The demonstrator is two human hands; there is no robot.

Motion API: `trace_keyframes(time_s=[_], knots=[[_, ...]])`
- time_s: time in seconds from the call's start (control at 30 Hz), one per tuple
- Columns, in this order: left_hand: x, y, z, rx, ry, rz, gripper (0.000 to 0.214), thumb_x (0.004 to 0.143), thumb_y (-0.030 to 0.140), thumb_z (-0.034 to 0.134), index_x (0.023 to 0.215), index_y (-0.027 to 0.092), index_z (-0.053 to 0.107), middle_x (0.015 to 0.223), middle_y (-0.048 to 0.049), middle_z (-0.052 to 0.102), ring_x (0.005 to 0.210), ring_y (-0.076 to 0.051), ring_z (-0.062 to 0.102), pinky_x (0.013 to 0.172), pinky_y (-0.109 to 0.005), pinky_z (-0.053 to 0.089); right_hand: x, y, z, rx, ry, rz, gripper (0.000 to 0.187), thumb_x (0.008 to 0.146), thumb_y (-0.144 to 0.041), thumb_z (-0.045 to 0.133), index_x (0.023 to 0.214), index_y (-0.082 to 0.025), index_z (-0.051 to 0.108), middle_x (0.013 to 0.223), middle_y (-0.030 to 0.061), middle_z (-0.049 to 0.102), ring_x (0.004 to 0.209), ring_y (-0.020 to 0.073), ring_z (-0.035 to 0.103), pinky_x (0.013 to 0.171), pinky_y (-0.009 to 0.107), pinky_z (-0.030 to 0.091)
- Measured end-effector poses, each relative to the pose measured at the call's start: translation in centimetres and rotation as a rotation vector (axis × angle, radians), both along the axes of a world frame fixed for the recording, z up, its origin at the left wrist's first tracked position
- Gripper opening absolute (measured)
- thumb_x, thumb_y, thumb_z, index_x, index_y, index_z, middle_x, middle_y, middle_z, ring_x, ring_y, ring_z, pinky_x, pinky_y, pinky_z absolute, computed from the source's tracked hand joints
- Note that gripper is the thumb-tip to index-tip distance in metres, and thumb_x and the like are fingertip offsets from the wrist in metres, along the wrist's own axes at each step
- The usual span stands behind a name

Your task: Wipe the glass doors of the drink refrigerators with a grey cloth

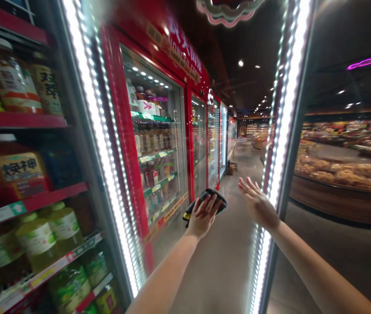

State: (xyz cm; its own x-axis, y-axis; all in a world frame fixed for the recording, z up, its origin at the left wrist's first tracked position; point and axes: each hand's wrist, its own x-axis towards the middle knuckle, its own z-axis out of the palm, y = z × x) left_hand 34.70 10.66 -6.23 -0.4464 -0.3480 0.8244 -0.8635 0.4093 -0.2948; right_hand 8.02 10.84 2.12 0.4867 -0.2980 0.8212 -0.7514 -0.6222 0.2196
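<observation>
My left hand (202,218) lies spread over a dark folded cloth (222,203) with a bit of yellow at its edge, pressing it against the glass of a cooler door (231,261). The door stands swung out in front of me, with bright LED strips along both sides. My right hand (260,205) is raised near the right LED strip (275,174), its fingers stretched out and holding nothing. Whether its palm touches the glass or the door's frame, I cannot tell.
At left, cooler shelves (51,207) hold several bottled drinks (38,235). Through the glass stands a red drinks fridge (113,87), with more fridges along the aisle. Small boxes (231,168) sit on the floor. On the right is a curved wood-sided produce display (338,198).
</observation>
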Motion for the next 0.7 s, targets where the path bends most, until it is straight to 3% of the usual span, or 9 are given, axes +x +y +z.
trace_keyframes(time_s=[0.07, 0.13, 0.23, 0.33, 0.4, 0.47, 0.6, 0.67, 0.7], knots=[[1.6, 0.8, -2.3, 0.037, -0.069, 0.012, 0.066, 0.091, 0.019, 0.061, 0.152, 0.040, 0.045, 0.154, 0.0008, 0.053, 0.148, -0.020, 0.043, 0.128, -0.042, 0.023, -1.4, 0.3, 0.8, 0.008, 0.049, 0.018, 0.069, 0.090, 0.000, 0.042, 0.154, -0.024, 0.044, 0.158, 0.0094, 0.044, 0.150, 0.0299, 0.035, 0.116, 0.058, 0.046], [2.9, 0.9, -2.1, 0.056, -0.007, 0.076, 0.067, 0.090, 0.018, 0.061, 0.152, 0.038, 0.046, 0.156, -0.0015, 0.051, 0.149, -0.023, 0.041, 0.128, -0.044, 0.024, -3.2, 0.9, 1.5, 0.013, 0.088, 0.009, 0.071, 0.088, 0.003, 0.042, 0.153, -0.025, 0.047, 0.156, 0.0089, 0.047, 0.149, 0.0282, 0.037, 0.116, 0.054, 0.047], [2.1, -0.1, 2.5, -0.006, 0.267, 0.185, 0.065, 0.093, 0.019, 0.057, 0.156, 0.027, 0.042, 0.164, -0.0105, 0.037, 0.154, -0.030, 0.029, 0.127, -0.055, 0.023, -5.8, 1.7, 1.7, 0.006, 0.116, -0.051, 0.073, 0.085, 0.005, 0.045, 0.151, -0.026, 0.049, 0.155, 0.0090, 0.050, 0.148, 0.0275, 0.039, 0.118, 0.054, 0.044], [-1.9, -1.5, 7.7, -0.072, 0.462, 0.173, 0.067, 0.096, 0.023, 0.055, 0.160, 0.024, 0.033, 0.168, -0.0125, 0.026, 0.157, -0.033, 0.020, 0.126, -0.060, 0.020, -7.4, 2.0, 1.3, -0.020, 0.096, -0.112, 0.068, 0.085, 0.005, 0.047, 0.148, -0.022, 0.053, 0.153, 0.0116, 0.052, 0.147, 0.0289, 0.042, 0.116, 0.053, 0.046], [-4.8, -1.9, 8.9, -0.067, 0.403, 0.114, 0.070, 0.095, 0.022, 0.056, 0.160, 0.027, 0.031, 0.168, -0.0103, 0.027, 0.157, -0.032, 0.021, 0.127, -0.059, 0.018, -7.8, 1.9, 1.0, -0.026, 0.085, -0.141, 0.065, 0.086, 0.005, 0.047, 0.145, -0.019, 0.056, 0.152, 0.0131, 0.053, 0.146, 0.0288, 0.044, 0.113, 0.051, 0.050], [-6.4, -1.7, 7.6, -0.046, 0.234, 0.058, 0.072, 0.094, 0.020, 0.057, 0.160, 0.030, 0.030, 0.166, -0.0071, 0.032, 0.156, -0.029, 0.025, 0.128, -0.056, 0.018, -8.0, 1.6, 0.8, -0.025, 0.097, -0.159, 0.061, 0.087, 0.005, 0.046, 0.142, -0.016, 0.059, 0.151, 0.0142, 0.053, 0.145, 0.0283, 0.045, 0.112, 0.048, 0.051], [-5.3, -0.5, 1.8, -0.009, -0.197, -0.026, 0.072, 0.095, 0.022, 0.056, 0.161, 0.034, 0.027, 0.164, 0.0004, 0.037, 0.154, -0.021, 0.030, 0.129, -0.045, 0.019, -8.6, 1.1, 1.1, -0.005, 0.151, -0.161, 0.053, 0.088, 0.004, 0.048, 0.135, -0.013, 0.064, 0.152, 0.0153, 0.053, 0.145, 0.0271, 0.045, 0.114, 0.045, 0.050], [-4.3, -0.2, 0.7, -0.005, -0.282, -0.033, 0.073, 0.096, 0.024, 0.057, 0.160, 0.036, 0.026, 0.163, 0.0027, 0.038, 0.154, -0.020, 0.031, 0.129, -0.042, 0.020, -9.1, 0.9, 1.4, 0.015, 0.179, -0.144, 0.053, 0.086, 0.005, 0.049, 0.133, -0.012, 0.066, 0.152, 0.0151, 0.052, 0.146, 0.0263, 0.044, 0.115, 0.044, 0.049], [-4.2, -0.2, 1.0, -0.003, -0.263, -0.022, 0.073, 0.095, 0.024, 0.057, 0.161, 0.036, 0.026, 0.163, 0.0023, 0.038, 0.154, -0.020, 0.032, 0.129, -0.042, 0.020, -9.4, 0.8, 1.5, 0.023, 0.192, -0.137, 0.053, 0.086, 0.005, 0.050, 0.133, -0.013, 0.066, 0.152, 0.0150, 0.053, 0.146, 0.0260, 0.044, 0.115, 0.044, 0.049]])
